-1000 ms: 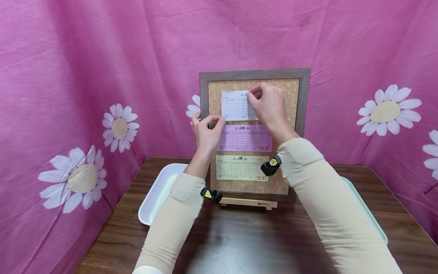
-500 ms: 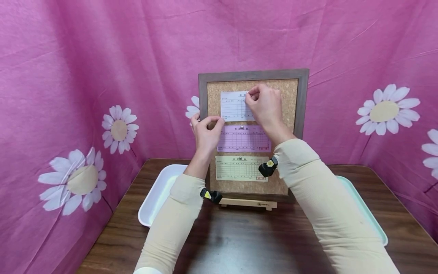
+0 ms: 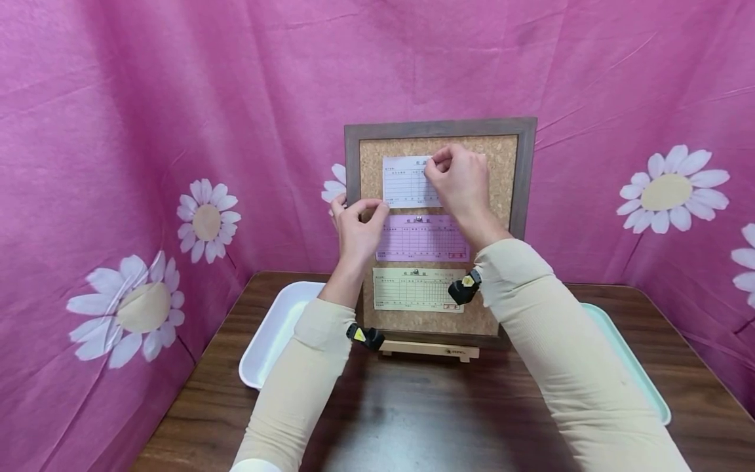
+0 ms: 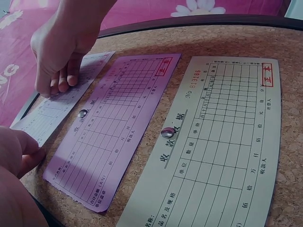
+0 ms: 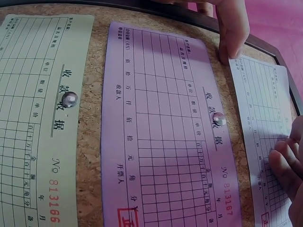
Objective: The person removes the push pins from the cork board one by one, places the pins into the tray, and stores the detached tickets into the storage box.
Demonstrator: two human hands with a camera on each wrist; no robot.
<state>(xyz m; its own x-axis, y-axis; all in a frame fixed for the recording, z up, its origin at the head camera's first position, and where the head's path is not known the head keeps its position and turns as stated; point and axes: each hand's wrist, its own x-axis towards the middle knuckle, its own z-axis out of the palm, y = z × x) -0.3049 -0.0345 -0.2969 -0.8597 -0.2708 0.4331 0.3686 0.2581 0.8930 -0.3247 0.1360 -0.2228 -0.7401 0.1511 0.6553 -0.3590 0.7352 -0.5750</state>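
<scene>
A white receipt slip (image 3: 404, 183) lies flat against the upper part of the framed cork board (image 3: 495, 196). My left hand (image 3: 358, 229) holds its lower left corner between thumb and index finger. At the slip's top middle, my right hand (image 3: 464, 183) pinches a small pin, mostly hidden by the fingertips; the hand covers the slip's right part. Below hang a purple receipt slip (image 3: 421, 239) and a pale green receipt slip (image 3: 413, 292). Each has a round silver pin near its top middle; the purple slip's pin (image 4: 82, 113) and the green slip's pin (image 4: 167, 132) show in the left wrist view.
The board leans on a small wooden easel (image 3: 427, 349) on the brown table (image 3: 413, 413). A white tray (image 3: 252, 354) stands at the left, partly behind the left forearm. A pale green tray (image 3: 631, 360) is partly behind the right forearm. A pink flowered curtain (image 3: 283, 78) surrounds the table.
Both hands keep their places at the white slip, with only very slight movement of the right hand. The whole head view shifts a little.
</scene>
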